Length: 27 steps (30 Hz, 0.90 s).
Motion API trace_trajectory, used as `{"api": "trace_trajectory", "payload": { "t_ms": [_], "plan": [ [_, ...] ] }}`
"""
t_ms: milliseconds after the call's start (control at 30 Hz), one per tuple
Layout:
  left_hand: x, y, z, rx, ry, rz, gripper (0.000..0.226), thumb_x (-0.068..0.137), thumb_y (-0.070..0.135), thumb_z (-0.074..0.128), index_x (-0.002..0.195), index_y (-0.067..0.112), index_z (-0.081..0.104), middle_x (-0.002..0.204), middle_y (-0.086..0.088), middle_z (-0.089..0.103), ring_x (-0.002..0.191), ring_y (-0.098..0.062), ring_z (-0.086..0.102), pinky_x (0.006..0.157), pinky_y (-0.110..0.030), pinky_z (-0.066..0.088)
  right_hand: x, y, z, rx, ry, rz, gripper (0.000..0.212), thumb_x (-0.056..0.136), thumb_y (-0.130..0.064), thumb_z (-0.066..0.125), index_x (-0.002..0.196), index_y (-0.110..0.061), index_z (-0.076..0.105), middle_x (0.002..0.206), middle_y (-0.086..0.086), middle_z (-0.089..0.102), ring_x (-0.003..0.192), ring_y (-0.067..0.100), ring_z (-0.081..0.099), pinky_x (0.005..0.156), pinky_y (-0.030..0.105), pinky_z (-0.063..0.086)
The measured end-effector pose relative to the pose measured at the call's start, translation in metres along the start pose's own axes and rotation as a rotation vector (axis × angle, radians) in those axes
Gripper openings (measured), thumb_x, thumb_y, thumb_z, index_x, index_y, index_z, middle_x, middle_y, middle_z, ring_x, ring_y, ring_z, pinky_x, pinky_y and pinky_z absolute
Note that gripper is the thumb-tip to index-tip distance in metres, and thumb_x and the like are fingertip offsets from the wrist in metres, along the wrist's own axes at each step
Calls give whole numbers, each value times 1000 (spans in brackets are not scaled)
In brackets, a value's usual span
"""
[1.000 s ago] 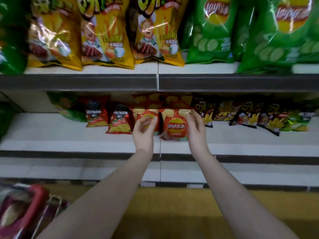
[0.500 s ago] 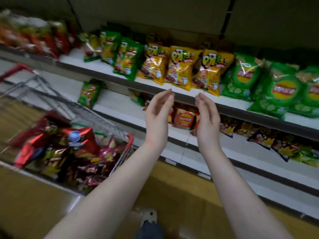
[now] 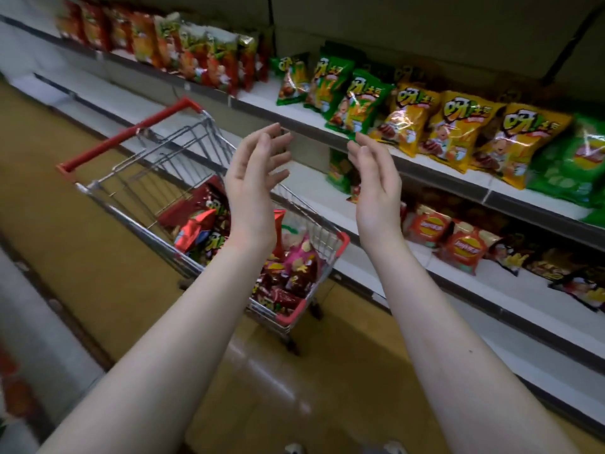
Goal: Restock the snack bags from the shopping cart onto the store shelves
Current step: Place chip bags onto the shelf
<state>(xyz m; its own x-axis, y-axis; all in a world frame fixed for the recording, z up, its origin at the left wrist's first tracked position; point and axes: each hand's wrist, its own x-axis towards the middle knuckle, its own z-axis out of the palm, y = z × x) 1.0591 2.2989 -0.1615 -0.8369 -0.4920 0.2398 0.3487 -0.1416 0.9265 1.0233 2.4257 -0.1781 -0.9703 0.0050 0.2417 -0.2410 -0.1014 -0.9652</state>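
L hand (image 3: 253,188) & R hand (image 3: 376,191) have left the red bags (image 3: 465,249) on the lower shelf (image 3: 510,291) at 3 o'clock; both hang loose, empty. Cart (image 3: 131,134) at 9 o'clock (plenty of snack bags (image 3: 291,273) inside), so next pick's due.

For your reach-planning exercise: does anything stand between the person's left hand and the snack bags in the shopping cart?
Nothing visible does. The left hand is empty and open, the shopping cart has no cover, and the snack bags lie exposed inside it.
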Motion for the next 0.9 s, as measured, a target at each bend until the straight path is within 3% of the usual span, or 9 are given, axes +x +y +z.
{"api": "trace_trajectory", "payload": {
  "t_ms": [200,367,533,600,767,900],
  "plan": [
    [28,-7,-82,27,83,-39,26,88,35,49,103,20,65,101,-3,71,91,-18,66,81,-32,51,-7,28,60,14,-10,46,26,94,-36,43,114,-26,55,123,1,60,119,10,54,100,20,42],
    [50,-42,-113,111,103,-127,28,92,34,49,109,18,64,107,-2,71,99,-19,67,87,-37,52,7,62,88,3,-64,147,22,101,-27,41,117,-23,55,124,0,61,119,9,55,101,22,41],
    [75,-76,-126,88,193,-224,20,98,22,48,107,16,65,102,-3,73,94,-21,67,75,-28,54,44,113,119,51,-123,231,18,100,-23,42,109,-24,58,115,-3,64,113,8,59,94,17,44],
    [90,-82,-130,97,248,-255,20,98,19,48,107,15,65,100,-3,73,90,-17,68,72,-25,53,60,130,137,51,-160,270,17,100,-23,43,106,-27,58,115,-2,65,111,9,59,94,22,45],
    [141,-93,-150,127,310,-254,18,97,20,50,107,16,65,110,-11,70,95,-25,64,83,-38,49,89,153,179,92,-255,314,15,99,-24,45,102,-29,59,119,1,63,116,11,57,101,25,42],
    [188,-118,-177,93,321,-302,18,93,27,56,105,22,67,109,-7,70,105,-34,63,93,-50,48,109,187,206,11,-344,377,20,99,-29,46,115,-22,56,121,-6,59,115,6,54,90,9,41]
  ]
}}
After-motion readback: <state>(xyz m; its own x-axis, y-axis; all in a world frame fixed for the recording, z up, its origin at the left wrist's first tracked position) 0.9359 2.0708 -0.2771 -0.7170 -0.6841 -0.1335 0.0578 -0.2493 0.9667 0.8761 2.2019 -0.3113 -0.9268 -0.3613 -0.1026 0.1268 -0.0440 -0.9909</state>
